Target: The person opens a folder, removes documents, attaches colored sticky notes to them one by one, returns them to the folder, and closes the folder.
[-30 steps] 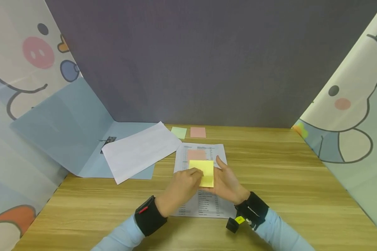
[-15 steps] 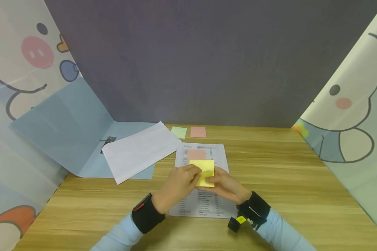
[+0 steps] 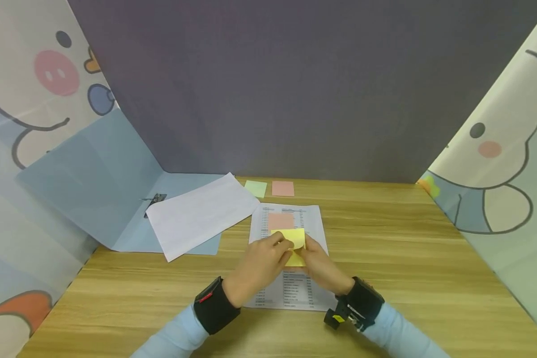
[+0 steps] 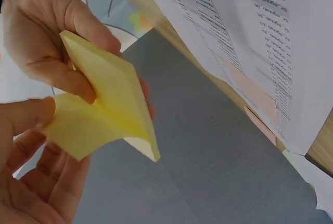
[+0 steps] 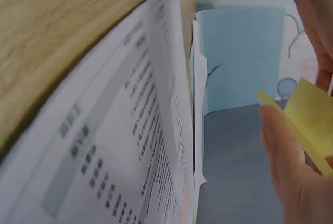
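My right hand (image 3: 324, 268) grips a yellow sticky note pad (image 4: 106, 73) by its edges, thumb on the front. The top yellow sticky note (image 4: 83, 125) is bent away from the pad and pinched between the thumb and fingers of my left hand (image 3: 259, 263). One side of that note still joins the pad. Both hands are above a printed sheet (image 3: 309, 293), which bears a pink sticky note (image 3: 280, 221) near its top. In the right wrist view the pad (image 5: 296, 127) appears edge-on, lifted off the table.
A light blue folder (image 3: 94, 179) stands open at the left with a metal clip (image 3: 156, 200) inside. A white sheet (image 3: 203, 216) lies across it. Green (image 3: 256, 188) and pink (image 3: 283, 188) notes lie on the wooden table (image 3: 407, 278), near the grey back panel (image 3: 295, 89).
The left hand has lifted the top note, which now curls up from the pad. The right thumb has come over the pad's front, from standing apart beside it.
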`<state>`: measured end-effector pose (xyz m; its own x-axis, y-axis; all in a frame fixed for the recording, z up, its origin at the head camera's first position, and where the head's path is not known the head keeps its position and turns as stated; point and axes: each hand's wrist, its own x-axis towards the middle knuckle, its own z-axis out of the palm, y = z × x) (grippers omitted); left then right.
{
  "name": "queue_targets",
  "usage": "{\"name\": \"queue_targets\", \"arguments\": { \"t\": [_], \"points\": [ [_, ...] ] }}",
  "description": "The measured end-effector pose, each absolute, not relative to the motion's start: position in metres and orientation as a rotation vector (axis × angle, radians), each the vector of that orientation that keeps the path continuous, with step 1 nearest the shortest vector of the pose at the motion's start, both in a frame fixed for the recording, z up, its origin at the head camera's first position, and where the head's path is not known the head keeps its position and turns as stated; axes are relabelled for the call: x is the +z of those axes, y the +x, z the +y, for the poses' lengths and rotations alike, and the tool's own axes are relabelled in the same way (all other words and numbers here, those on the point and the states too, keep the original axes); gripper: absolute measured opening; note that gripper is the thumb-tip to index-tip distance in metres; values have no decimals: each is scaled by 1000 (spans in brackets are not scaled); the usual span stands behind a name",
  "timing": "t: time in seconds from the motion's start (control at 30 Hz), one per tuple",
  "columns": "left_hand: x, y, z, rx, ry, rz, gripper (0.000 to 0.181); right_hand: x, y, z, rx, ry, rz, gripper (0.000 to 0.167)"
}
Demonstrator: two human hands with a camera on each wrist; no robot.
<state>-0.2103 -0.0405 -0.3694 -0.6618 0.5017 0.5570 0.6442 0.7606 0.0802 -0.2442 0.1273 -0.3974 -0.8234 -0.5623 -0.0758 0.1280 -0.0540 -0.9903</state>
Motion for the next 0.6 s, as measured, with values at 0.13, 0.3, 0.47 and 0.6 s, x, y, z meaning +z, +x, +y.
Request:
{"name": "queue_targets", "arguments": {
  "t": [0.13, 0.3, 0.47, 0.6],
  "points": [
    [-370, -212, -39, -351, -865, -2358, 5, -399, -242, 123, -1939, -488, 1898, 41],
    [-372, -213, -40, -412, -846, -2282, 4, -400, -242, 120, -1956, -434, 1936, 38],
    [-373, -215, -40, -492, -819, -2227, 7, -401, -244, 117, -1956, -396, 1963, 37],
    [-373, -217, -41, -546, -791, -2201, 7, -399, -244, 116, -1978, -379, 1919, 37]
  ]
}}
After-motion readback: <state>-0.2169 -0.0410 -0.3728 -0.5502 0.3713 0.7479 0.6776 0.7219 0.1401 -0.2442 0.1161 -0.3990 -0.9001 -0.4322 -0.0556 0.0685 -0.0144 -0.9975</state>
